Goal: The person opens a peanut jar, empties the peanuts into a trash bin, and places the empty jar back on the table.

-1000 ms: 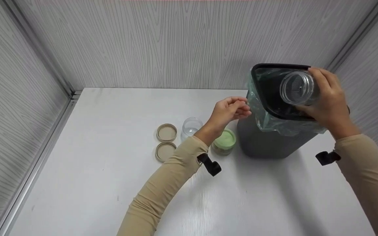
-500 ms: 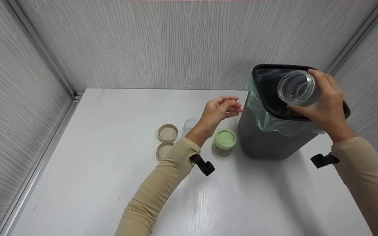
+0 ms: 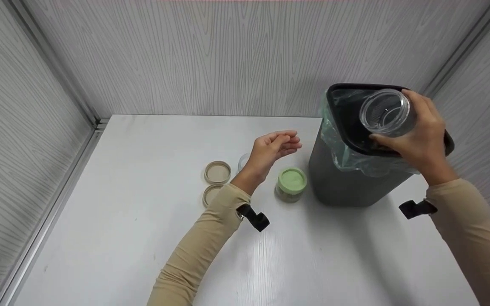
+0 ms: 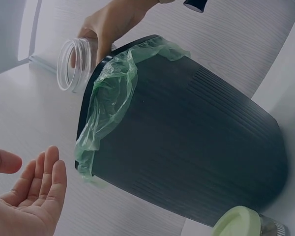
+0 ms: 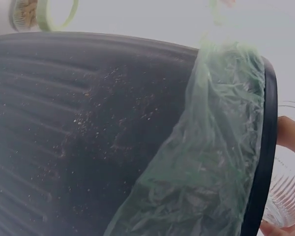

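Observation:
My right hand [image 3: 421, 138] grips a clear, lidless plastic jar [image 3: 385, 114] tipped on its side over the mouth of a dark grey bin [image 3: 347, 182] lined with a green bag [image 3: 334, 148]. The left wrist view shows the jar [image 4: 73, 64] at the bin's rim [image 4: 96, 88]. My left hand [image 3: 272, 148] hovers with relaxed fingers and holds nothing, left of the bin and above a second clear jar [image 3: 242, 161], which it mostly hides. A green-lidded jar [image 3: 292, 183] stands upright beside the bin's base.
Two tan lids [image 3: 217, 172] [image 3: 209, 194] lie flat on the white table [image 3: 121, 238] to the left of the jars. Grey wood-grain walls enclose the table at the back and on both sides.
My left hand has drawn back from the bin's rim to the left and lower, and its fingers have relaxed. The bin has settled more upright. The right hand keeps the jar over the bin.

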